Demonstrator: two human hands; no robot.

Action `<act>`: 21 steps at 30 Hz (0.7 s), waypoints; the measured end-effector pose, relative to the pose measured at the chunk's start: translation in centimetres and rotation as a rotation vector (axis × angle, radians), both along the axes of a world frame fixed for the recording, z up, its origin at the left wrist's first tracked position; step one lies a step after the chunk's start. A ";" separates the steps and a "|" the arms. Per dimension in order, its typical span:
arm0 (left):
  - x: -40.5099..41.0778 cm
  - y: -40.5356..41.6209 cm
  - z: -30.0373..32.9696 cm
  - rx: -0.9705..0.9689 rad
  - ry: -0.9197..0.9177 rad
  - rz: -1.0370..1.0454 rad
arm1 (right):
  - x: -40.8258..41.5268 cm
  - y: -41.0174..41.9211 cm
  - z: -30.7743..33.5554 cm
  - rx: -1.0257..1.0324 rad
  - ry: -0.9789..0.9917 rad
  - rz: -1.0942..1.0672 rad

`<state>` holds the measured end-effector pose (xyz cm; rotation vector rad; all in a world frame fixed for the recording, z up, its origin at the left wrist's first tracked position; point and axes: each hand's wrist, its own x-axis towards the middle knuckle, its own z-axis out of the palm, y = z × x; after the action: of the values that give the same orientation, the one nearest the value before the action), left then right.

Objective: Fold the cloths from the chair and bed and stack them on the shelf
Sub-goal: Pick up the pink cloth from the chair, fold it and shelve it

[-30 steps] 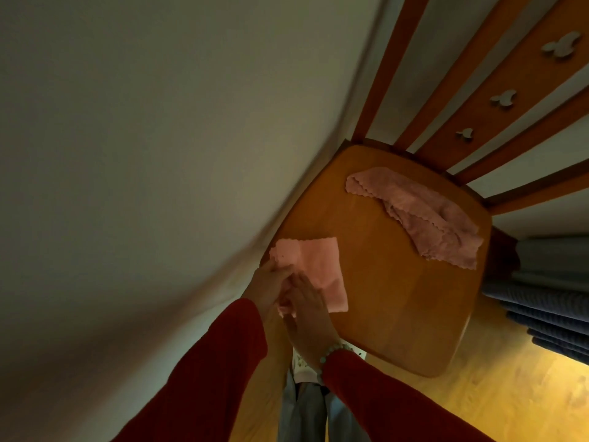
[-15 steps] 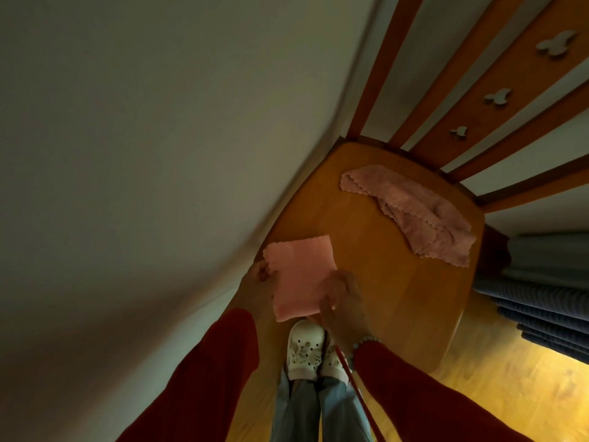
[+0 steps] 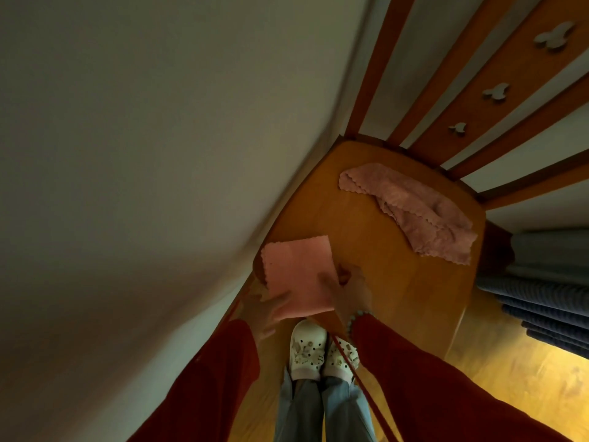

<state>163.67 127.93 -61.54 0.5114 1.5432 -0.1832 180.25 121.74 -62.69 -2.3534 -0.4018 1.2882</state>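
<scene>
A folded pink cloth lies at the near left corner of the wooden chair seat, partly over the seat's edge. My left hand holds its near left corner from below. My right hand grips its right edge, thumb on top. A second, duller pink cloth with scalloped edges lies crumpled at the back right of the seat, apart from both hands.
A pale wall runs close along the chair's left side. The slatted chair back rises behind the seat. Blue striped fabric hangs at the right. Below are a wooden floor and my white shoes.
The pink cloth went from being pressed under both hands to being held at its near edges. My hands spread apart and drew toward me, and my shoes came into view.
</scene>
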 end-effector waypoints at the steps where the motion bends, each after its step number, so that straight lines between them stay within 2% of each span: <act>1: -0.1 -0.2 0.2 -0.047 -0.027 0.004 | 0.0 0.1 0.1 -0.017 0.020 -0.035; 4: -0.7 -0.4 0.0 -0.092 -0.059 -0.004 | 0.3 0.5 0.3 -0.051 0.112 -0.161; 6: -0.7 0.1 0.3 -0.096 -0.061 0.060 | 0.4 0.7 0.5 -0.060 0.229 -0.245; 10: 0.0 1.2 1.5 -0.070 -0.176 0.193 | 0.4 1.0 1.3 -0.003 0.654 -0.527; 14: 0.8 2.2 2.4 -0.113 -0.240 0.434 | 0.8 1.5 2.4 0.069 0.991 -0.754; 17: 1.5 2.3 2.7 -0.143 -0.224 0.448 | 1.3 1.7 3.1 0.128 1.088 -0.853; 21: 2.3 2.0 3.4 -0.181 -0.255 0.481 | 2.3 1.8 4.2 0.190 1.053 -0.823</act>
<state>165.99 129.98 -58.13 0.0103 1.3410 0.1096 182.52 123.54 -58.45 -1.1475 0.6632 1.6573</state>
